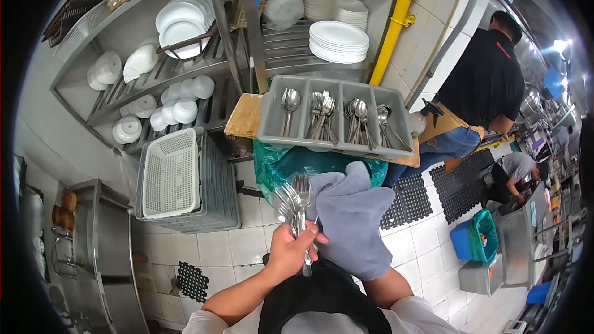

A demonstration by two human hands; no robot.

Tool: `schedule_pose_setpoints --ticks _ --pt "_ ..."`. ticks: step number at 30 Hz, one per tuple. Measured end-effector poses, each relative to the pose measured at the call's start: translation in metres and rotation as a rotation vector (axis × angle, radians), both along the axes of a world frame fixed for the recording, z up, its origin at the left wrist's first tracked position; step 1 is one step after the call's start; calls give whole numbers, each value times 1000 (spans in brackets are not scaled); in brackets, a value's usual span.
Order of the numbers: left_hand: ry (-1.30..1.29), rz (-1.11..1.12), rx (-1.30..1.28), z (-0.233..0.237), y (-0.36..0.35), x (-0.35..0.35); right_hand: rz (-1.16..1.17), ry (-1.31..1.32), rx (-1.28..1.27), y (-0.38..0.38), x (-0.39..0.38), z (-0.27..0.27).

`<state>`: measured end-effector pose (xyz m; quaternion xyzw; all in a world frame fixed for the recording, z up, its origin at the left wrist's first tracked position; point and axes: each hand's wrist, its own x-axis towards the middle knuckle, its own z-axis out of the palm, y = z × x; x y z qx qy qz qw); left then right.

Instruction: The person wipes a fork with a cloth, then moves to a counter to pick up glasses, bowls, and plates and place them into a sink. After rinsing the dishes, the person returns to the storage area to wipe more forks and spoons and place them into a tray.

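A bunch of forks [296, 201] stands tines-up in my left hand [296, 248], whose fingers are wrapped round the handles. A grey-blue cloth [356, 210] drapes over my right hand and hides its fingers; only the forearm shows below it. The cloth's left edge is beside the forks. Beyond both hands lies a grey cutlery tray [272, 137] with compartments in a row, holding spoons [289, 104], forks [322, 111] and more cutlery [359, 116].
Under the tray are a wooden board [244, 114] and a green-bagged bin [267, 164]. A white basket [170, 173] sits on stacked crates at left. Racks behind hold plates [338, 40] and bowls [179, 111]. A person [479, 80] in black stands at right, another [516, 170] farther off.
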<state>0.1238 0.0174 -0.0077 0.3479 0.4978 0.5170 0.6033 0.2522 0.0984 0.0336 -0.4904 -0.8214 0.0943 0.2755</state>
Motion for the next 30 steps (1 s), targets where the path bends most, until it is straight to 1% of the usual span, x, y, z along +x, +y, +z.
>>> schedule_pose_setpoints --ticks 4,10,11,12,13,14,15,16,17,18,20,21,23,24,26,27,29,30 --pt "21 -1 -14 -2 -2 -2 -27 65 73 8 2 -10" --pt "50 19 -29 -1 -1 -6 -109 141 154 32 7 -43" --pt "44 17 -27 -1 -1 -7 -124 140 169 36 6 -45" --pt "39 28 -26 0 0 -8 -127 134 172 31 -2 -25" --pt "36 37 -22 0 1 -9 -243 -109 -43 20 -16 11" --pt "32 30 -14 -1 3 -10 -360 -350 -258 16 -24 32" --pt "24 33 -13 -2 5 -10 -372 -351 -252 13 -20 23" --pt "17 31 -8 -4 8 -10 -147 -272 -127 7 -14 6" --pt "16 12 6 -3 9 -9 72 -193 2 4 -11 3" --pt "32 -14 -14 -2 9 -8 48 -192 13 5 -6 5" --pt "31 -66 -31 -5 11 -8 213 6 52 4 -1 15" --pt "38 -88 -18 -5 11 -6 191 10 65 7 -1 20" --pt "-53 -73 -17 -4 9 -4 9 -122 242 17 -2 32" --pt "-46 -108 -35 -5 7 -5 -6 -118 250 20 0 39" --pt "5 -146 -20 -6 8 -6 -94 -322 169 23 7 51" --pt "48 -171 -16 -7 6 -8 -95 -316 167 23 10 51" --pt "56 -185 18 -5 9 -8 -120 -130 120 25 14 45" --pt "44 -138 30 -5 10 -6 -161 -239 101 27 14 41"
